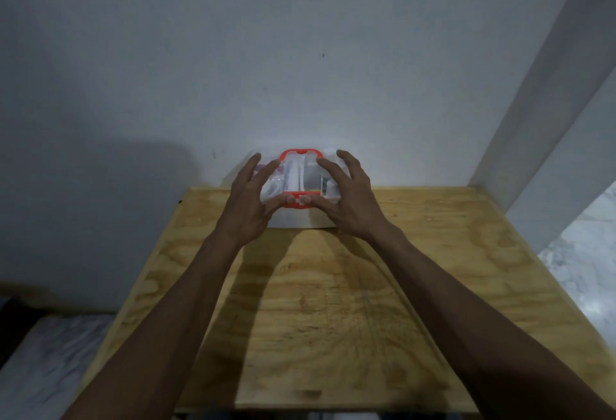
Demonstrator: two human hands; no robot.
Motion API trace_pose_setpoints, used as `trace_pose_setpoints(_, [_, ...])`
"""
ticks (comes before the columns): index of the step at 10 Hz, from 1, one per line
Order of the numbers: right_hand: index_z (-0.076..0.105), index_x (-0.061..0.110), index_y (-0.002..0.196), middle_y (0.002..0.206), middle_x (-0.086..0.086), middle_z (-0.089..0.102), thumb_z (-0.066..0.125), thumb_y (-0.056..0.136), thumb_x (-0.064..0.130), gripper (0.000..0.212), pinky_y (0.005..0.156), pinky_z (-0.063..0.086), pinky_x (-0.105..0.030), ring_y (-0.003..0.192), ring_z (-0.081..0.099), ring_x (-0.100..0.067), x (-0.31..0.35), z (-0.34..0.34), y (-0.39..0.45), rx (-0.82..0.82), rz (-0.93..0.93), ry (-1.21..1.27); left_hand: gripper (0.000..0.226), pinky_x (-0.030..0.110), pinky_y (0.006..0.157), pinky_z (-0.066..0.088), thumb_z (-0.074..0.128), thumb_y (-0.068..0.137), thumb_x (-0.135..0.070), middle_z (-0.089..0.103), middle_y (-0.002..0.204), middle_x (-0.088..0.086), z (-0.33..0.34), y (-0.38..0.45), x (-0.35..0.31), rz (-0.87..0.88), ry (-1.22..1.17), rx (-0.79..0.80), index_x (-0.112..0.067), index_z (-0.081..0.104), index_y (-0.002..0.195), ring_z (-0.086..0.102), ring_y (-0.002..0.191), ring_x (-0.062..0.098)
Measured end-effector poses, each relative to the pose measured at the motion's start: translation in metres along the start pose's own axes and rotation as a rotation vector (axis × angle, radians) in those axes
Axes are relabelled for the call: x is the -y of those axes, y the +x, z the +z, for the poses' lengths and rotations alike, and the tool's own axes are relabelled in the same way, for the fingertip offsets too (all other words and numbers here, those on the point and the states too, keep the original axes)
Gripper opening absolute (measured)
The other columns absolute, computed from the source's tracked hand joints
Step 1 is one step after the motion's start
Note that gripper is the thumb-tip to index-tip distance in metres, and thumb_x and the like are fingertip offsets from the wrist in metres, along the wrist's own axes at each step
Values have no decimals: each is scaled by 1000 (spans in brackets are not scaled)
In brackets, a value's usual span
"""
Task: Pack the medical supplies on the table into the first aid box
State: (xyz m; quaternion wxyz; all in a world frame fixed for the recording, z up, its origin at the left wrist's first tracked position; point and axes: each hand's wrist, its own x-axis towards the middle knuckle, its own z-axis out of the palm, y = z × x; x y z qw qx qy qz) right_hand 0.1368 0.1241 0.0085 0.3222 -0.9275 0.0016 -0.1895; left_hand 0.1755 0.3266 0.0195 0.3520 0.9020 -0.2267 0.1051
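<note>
A clear plastic first aid box (300,216) with a red handle and red front latch (298,203) stands at the far edge of the wooden table (333,303), against the wall. Its lid is down, and pale supplies (293,176) show blurred through the top. My left hand (250,199) and my right hand (346,196) sit on either side of the lid with fingers spread. Both thumbs press on the red latch at the front. Neither hand holds anything.
A grey wall (300,69) rises right behind the box. A pale pillar (540,139) stands at the right, with marbled floor (586,273) beyond the table's right edge. Pale fabric (50,359) lies below the table's left edge.
</note>
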Motion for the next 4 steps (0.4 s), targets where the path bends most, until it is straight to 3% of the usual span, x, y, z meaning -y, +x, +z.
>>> trace_pose_setpoints(2, [32, 37, 149, 164, -2, 11, 58, 80, 70, 81, 116, 24, -60, 149, 14, -34, 6, -7, -3, 54, 24, -48, 70, 56, 107, 35, 51, 86, -66, 33, 157, 4, 1, -4, 0, 0, 288, -80, -31, 41, 145, 28, 143, 29])
trace_pose_setpoints(4, [39, 38, 145, 162, 0, 22, 57, 88, 60, 64, 114, 30, -56, 148, 18, -31, 10, -17, -25, -26, 26, -107, 60, 51, 108, 37, 57, 88, -57, 46, 148, 6, 3, -20, -11, 2, 318, -190, -24, 51, 138, 36, 139, 28])
